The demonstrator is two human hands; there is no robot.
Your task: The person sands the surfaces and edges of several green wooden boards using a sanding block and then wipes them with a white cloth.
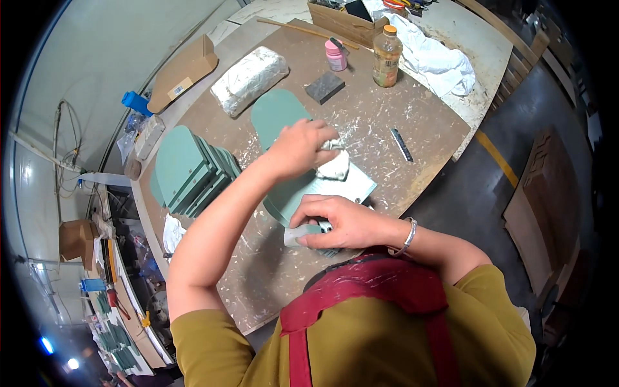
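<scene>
My left hand (303, 149) is bent over a white, soft-looking lump (334, 166), its fingers curled round the lump's upper edge. Whether that lump is putty or wadded cloth I cannot tell. Below it lies a pale green board (351, 185) with small holes near its edge. Another green round-ended board (276, 115) sticks out beyond my left wrist. Closer to my body, my right hand (338, 221) pinches a small whitish flat piece (295, 236) between thumb and fingers, beside the green board's near edge. The palm hides part of the piece.
Left of my forearm stands a stack of green round-ended boards (184, 164). Further back are a white wrapped block (249, 79), a dark grey block (325, 87), a pink bottle (336, 58) and a drink bottle (387, 59). A blade-like strip (401, 144) lies at right.
</scene>
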